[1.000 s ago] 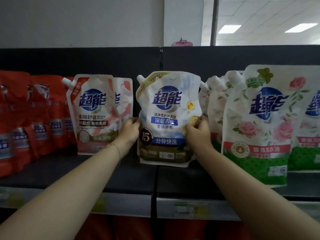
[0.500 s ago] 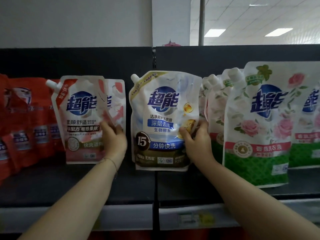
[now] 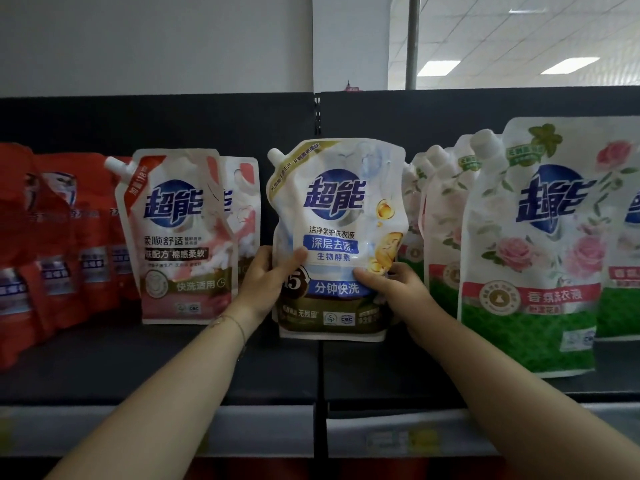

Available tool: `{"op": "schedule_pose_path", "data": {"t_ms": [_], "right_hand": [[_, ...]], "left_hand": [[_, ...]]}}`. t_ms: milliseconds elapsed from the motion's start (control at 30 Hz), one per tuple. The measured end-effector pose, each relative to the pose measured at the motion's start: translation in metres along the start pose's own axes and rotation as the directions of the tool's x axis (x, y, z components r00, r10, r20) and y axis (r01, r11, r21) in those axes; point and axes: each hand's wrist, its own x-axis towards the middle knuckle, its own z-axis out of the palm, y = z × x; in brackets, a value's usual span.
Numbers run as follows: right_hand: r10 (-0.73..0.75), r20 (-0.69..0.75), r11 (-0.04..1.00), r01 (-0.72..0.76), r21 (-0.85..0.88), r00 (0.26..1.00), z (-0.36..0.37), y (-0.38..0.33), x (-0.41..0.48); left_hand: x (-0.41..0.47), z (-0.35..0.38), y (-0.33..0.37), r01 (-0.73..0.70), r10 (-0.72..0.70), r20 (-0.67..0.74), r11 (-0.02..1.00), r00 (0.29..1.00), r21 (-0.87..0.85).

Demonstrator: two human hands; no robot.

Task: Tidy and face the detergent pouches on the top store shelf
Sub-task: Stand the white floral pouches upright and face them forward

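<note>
A white-and-blue detergent pouch (image 3: 334, 237) with a gold base stands upright, label forward, in the middle of the black top shelf (image 3: 156, 368). My left hand (image 3: 266, 282) grips its left edge, thumb on the front. Gripping the pouch's right edge is my right hand (image 3: 394, 289), whose thumb lies across the blue band. To the left stand a pink-and-white pouch (image 3: 180, 237) and another behind it. A row of rose-print green pouches (image 3: 530, 247) fills the right side.
Several red pouches (image 3: 52, 237) lean at the far left of the shelf. A black back panel (image 3: 207, 123) rises behind the pouches. Price-tag strips (image 3: 398, 438) run along the shelf's front edge. Bare shelf shows in front of the middle pouches.
My left hand left the pink pouch and came back to the white-and-blue pouch's left edge. My right hand kept its hold. The view shifted slightly.
</note>
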Motion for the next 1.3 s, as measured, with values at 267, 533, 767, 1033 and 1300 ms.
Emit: {"op": "schedule_pose_path", "data": {"t_ms": [267,533,767,1033,1300], "right_hand": [[0.018,-0.004,1.0,-0.018,0.016,1.0,0.002,0.002,0.005],[-0.051,-0.071,0.998,0.054,0.032,0.996,0.004,0.006,0.008],[-0.301,-0.086,0.937,0.278,-0.209,0.95,0.008,0.011,0.001],[-0.491,-0.027,0.68,0.364,-0.636,0.871,0.022,0.014,-0.006],[-0.286,0.112,0.443,0.235,-0.865,0.952,0.017,0.007,-0.009]], "left_hand": [[0.001,-0.004,-0.003,-0.015,0.003,0.075,0.987,0.997,0.16],[0.007,-0.008,-0.007,-0.012,-0.012,0.094,0.97,0.996,0.244],[0.008,0.001,-0.005,-0.019,0.019,0.003,0.972,1.0,0.233],[0.006,0.009,-0.011,-0.089,0.155,-0.137,0.911,0.978,0.402],[0.0,0.015,-0.003,-0.042,0.16,-0.197,0.866,0.967,0.498]]}}
